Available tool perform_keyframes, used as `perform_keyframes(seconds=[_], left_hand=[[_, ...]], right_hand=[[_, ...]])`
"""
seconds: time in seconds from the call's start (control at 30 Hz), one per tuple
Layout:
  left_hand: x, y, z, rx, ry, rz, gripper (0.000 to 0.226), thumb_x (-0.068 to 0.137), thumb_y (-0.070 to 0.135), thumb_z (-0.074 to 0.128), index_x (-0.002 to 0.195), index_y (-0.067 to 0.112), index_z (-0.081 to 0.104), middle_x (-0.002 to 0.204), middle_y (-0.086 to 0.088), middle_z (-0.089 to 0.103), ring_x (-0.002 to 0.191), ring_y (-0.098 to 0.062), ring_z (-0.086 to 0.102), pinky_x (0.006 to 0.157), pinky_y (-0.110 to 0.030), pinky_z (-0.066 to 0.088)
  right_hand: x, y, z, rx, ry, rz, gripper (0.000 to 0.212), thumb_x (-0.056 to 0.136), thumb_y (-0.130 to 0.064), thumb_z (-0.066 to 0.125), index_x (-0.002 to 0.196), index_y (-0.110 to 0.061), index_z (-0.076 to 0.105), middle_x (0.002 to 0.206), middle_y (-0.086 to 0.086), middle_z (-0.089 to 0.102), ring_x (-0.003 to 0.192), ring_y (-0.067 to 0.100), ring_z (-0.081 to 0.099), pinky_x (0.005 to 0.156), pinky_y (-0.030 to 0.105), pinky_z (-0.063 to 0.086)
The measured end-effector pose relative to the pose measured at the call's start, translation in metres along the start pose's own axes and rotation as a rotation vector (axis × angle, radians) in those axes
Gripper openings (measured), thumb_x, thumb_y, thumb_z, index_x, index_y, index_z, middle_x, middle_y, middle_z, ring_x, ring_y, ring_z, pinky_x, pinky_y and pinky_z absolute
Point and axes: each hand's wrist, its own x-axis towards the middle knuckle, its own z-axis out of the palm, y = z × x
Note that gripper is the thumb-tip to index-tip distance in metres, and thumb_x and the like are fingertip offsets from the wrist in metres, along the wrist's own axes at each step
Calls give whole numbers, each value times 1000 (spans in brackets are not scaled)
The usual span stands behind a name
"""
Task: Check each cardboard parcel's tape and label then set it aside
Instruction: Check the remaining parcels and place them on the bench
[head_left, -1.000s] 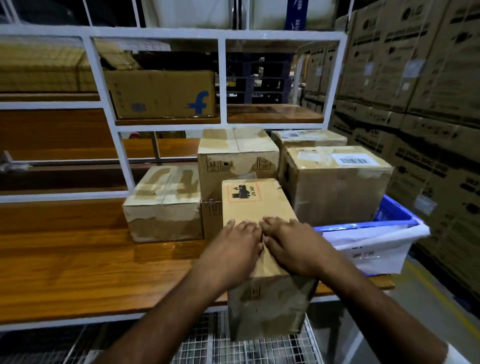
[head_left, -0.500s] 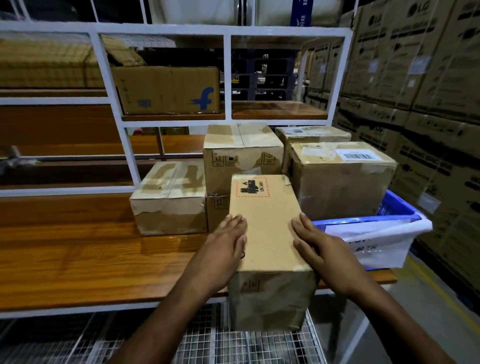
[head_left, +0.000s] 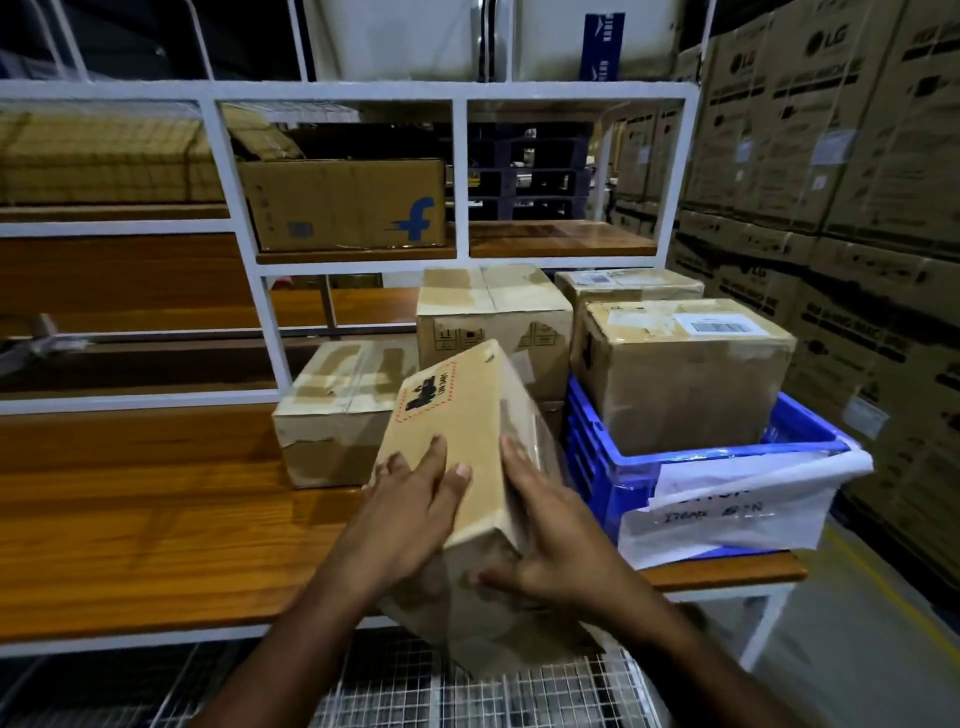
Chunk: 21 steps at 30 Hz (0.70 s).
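Though tilted, parcel (head_left: 457, 431) between both hands (head_left: 488, 525) above wooden table (head_left: 156, 519).

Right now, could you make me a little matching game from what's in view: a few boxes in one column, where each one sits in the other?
Things:
1. parcel with the red dotted label
2. box with a blue f logo
3. box with a white barcode label
4. low taped box

Places:
A. in the blue crate
B. on the wooden table, left of the held parcel
C. tilted between the left hand and right hand
D. up on the white shelf

Pairs: 1-C, 2-D, 3-A, 4-B
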Motion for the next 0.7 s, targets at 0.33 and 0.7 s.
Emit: perform_keyframes(seconds=[0.33,0.7], left_hand=[[22,-60,-12,-852,0,-135,60,90,67,47,123,21,67,123,1,69,116,-20,63,105,-43,44],[21,-90,24,-575,191,-36,46,102,8,45,147,16,42,140,8,50,125,-5,45,97,-21,38]], right_hand=[[28,-52,60,-303,77,-181,78,73,-17,78,144,-8,47,143,14,54,132,27,52,101,39,50],[26,-27,95,-365,-191,-209,70,90,-34,66,150,-15,37,155,6,39,145,19,32,119,34,20]])
